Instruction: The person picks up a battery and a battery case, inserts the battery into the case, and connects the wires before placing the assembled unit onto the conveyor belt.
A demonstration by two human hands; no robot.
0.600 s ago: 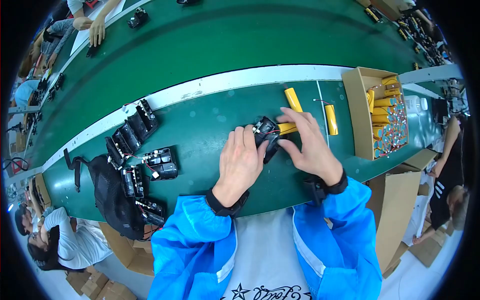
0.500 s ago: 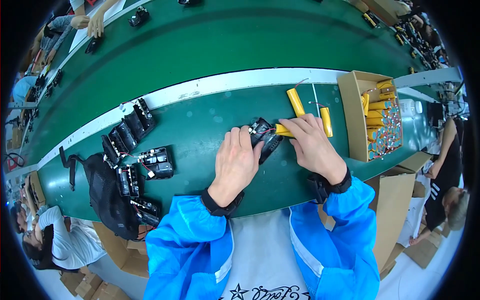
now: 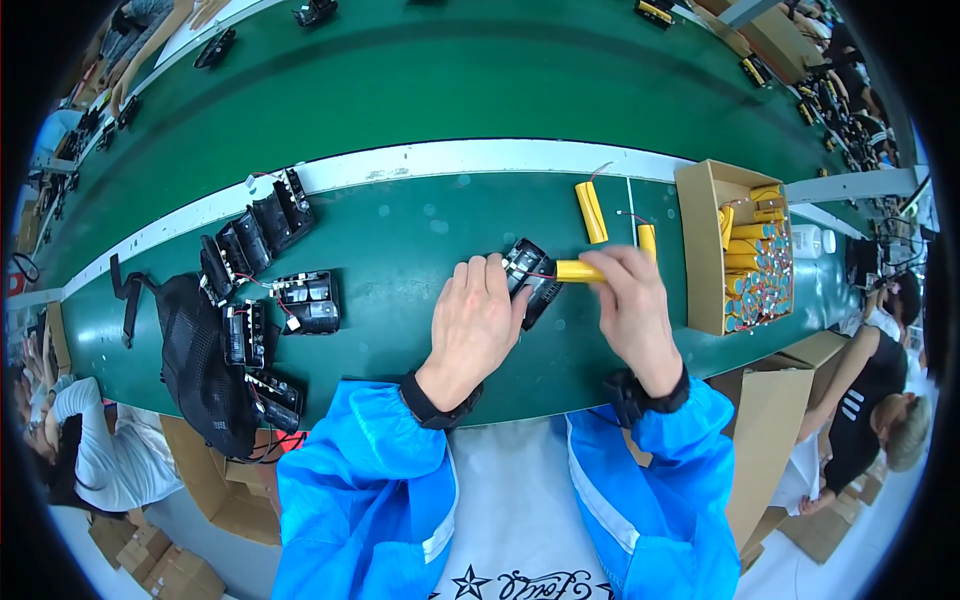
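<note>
My left hand grips a black plastic battery housing on the green bench, fingers along its left side. In my right hand is a yellow cylindrical battery, pinched near its right end. The battery lies across the housing's right edge, and a thin red wire runs from it into the housing. Just beyond my right hand rests a loose yellow battery with a thin wire. Another yellow battery lies partly hidden behind that hand.
A cardboard box of yellow batteries stands to the right, beside a white bottle. Several black housings and a black mesh bag lie at left. Beyond a white rail, a green surface carries more housings. People sit at both sides.
My right hand has drawn back slightly and tilted, showing more of the battery it holds. The left hand stays on the housing. Housings on the far green surface have shifted.
</note>
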